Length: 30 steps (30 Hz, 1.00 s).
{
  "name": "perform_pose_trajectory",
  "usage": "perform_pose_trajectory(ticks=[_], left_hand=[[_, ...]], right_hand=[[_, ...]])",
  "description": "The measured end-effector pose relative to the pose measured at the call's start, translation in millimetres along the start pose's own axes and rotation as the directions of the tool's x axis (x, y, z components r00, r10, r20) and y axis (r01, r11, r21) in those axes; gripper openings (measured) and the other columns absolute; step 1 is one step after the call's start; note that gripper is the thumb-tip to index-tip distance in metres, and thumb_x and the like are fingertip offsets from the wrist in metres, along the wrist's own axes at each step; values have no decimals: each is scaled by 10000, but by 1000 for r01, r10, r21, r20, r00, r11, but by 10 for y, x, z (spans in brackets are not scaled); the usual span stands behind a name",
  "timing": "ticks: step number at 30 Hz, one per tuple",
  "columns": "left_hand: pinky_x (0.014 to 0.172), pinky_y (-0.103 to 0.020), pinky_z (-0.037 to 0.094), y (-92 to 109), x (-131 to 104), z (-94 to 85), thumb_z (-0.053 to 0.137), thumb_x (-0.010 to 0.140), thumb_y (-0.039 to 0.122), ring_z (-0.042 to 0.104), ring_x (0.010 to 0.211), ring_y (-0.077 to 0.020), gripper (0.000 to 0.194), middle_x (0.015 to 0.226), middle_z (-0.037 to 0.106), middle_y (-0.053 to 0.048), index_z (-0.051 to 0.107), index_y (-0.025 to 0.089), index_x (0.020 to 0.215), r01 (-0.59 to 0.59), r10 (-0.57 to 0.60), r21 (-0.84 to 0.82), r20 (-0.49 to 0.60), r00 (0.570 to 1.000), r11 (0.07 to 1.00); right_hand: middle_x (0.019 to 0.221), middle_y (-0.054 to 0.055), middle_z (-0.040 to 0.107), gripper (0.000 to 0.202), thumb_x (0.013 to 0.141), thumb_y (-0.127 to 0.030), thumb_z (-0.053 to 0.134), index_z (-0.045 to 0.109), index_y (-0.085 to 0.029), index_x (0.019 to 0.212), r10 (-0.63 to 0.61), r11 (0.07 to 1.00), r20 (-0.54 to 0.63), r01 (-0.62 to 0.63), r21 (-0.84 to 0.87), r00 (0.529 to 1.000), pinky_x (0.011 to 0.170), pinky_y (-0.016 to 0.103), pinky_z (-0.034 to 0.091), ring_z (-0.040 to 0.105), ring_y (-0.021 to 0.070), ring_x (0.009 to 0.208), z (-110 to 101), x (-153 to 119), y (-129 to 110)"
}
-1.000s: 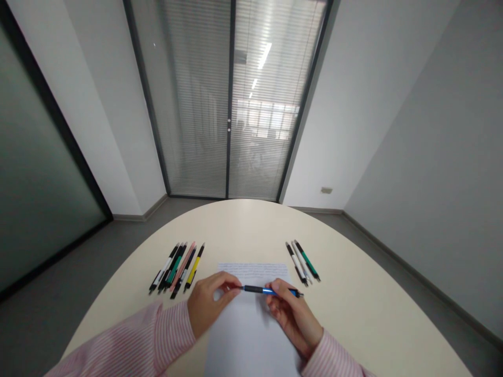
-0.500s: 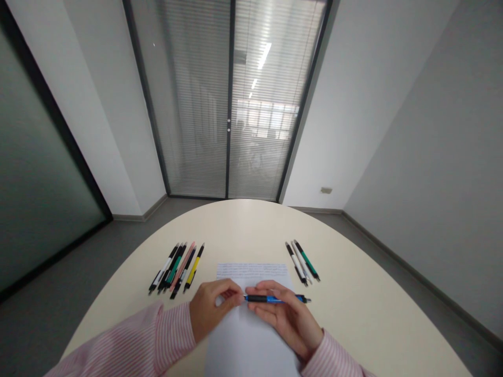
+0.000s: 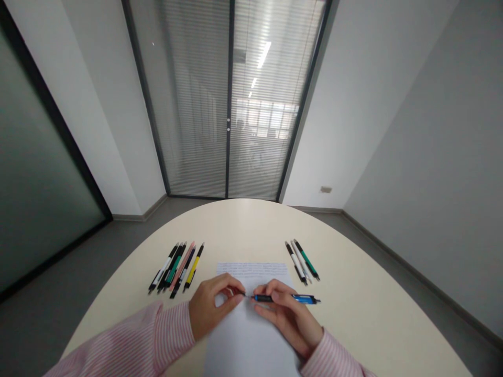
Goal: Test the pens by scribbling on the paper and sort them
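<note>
Over the sheet of paper [image 3: 251,340], my right hand [image 3: 288,314] holds a blue pen [image 3: 304,299] with a black grip. The pen lies nearly level, its clicker end pointing right. My left hand [image 3: 216,303] pinches a small, thin dark piece [image 3: 244,294] between thumb and forefinger, in front of the pen's left end. A thin, pale stretch shows between that piece and the grip. It looks like a refill or tip part, too small to tell which.
On the round table [image 3: 251,225], several pens [image 3: 176,267] lie side by side at the left, a yellow pen [image 3: 194,267] at their right end. Three more pens [image 3: 302,262] lie at the right. Lines of writing [image 3: 251,270] run along the paper's far end.
The blue pen has shifted right in my right hand, away from my left fingertips. A small gap with a thin piece now shows between them. My left hand has hardly moved.
</note>
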<state>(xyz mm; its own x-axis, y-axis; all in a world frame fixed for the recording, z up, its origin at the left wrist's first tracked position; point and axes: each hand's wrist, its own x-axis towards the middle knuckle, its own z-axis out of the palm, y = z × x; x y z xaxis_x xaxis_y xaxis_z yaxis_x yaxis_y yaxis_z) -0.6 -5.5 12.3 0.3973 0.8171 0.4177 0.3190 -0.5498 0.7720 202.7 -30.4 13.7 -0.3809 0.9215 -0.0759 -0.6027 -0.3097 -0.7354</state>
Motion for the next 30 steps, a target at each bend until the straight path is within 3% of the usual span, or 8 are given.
perform_pose_trajectory(ticks=[4,9,12,15,19,22,26,30], left_hand=[[600,-235,462,-60,19,-19,501,739,89,572,618,-142,130,689,593,-20,605,159,773,-34,47,203,-61,997,979],[615,-257,452,-211,-9,-9,500,700,53,561,636,-155,185,750,594,-38,633,168,757,-56,37,423,52,998,905],[670,-258,465,-260,-21,4,487,726,52,597,725,-169,220,801,619,-46,654,174,803,-92,53,427,102,993,900],[644,-245,468,-295,-17,9,482,742,62,588,665,-146,244,795,632,-29,643,179,884,-90,47,421,113,993,902],[597,-238,473,-346,-16,12,493,733,71,542,567,-122,417,780,635,4,537,188,1131,-68,31,423,92,995,904],[634,-262,485,-343,-22,7,515,720,79,561,625,-141,505,808,637,-3,465,186,1211,-81,67,439,47,997,895],[701,-309,473,-228,-25,-10,544,773,111,572,728,-182,314,792,610,-34,552,173,1081,-196,231,437,-28,973,878],[639,-263,455,-84,-45,0,559,835,162,566,675,-159,141,721,588,-27,604,167,968,-315,337,282,-31,941,906]], right_hand=[[865,72,687,40,707,-169,680,651,-143,716,-19,999,-32,20,31,999,827,325,455,628,196,874,-45,11,6],[856,65,691,41,692,-164,678,655,-145,721,-18,998,-62,21,53,998,829,310,450,637,198,865,-73,21,12],[852,63,693,34,695,-159,666,656,-145,724,-20,998,-66,24,60,998,830,308,449,636,196,863,-77,27,14],[851,64,694,41,691,-162,670,657,-145,726,-20,998,-60,23,59,998,841,312,444,633,195,868,-89,33,21],[852,63,694,52,693,-173,675,661,-147,735,-18,998,-51,21,60,999,848,316,440,631,194,871,-115,36,32],[858,62,693,53,695,-170,669,662,-148,742,-17,998,-45,19,56,999,844,313,440,631,194,872,-131,34,39],[863,62,691,54,698,-174,669,659,-148,744,-21,999,-42,23,46,999,841,313,442,629,195,877,-132,35,42],[859,62,686,51,728,-180,659,655,-144,764,-18,999,7,18,30,1000,832,303,447,623,176,863,-100,32,35]])
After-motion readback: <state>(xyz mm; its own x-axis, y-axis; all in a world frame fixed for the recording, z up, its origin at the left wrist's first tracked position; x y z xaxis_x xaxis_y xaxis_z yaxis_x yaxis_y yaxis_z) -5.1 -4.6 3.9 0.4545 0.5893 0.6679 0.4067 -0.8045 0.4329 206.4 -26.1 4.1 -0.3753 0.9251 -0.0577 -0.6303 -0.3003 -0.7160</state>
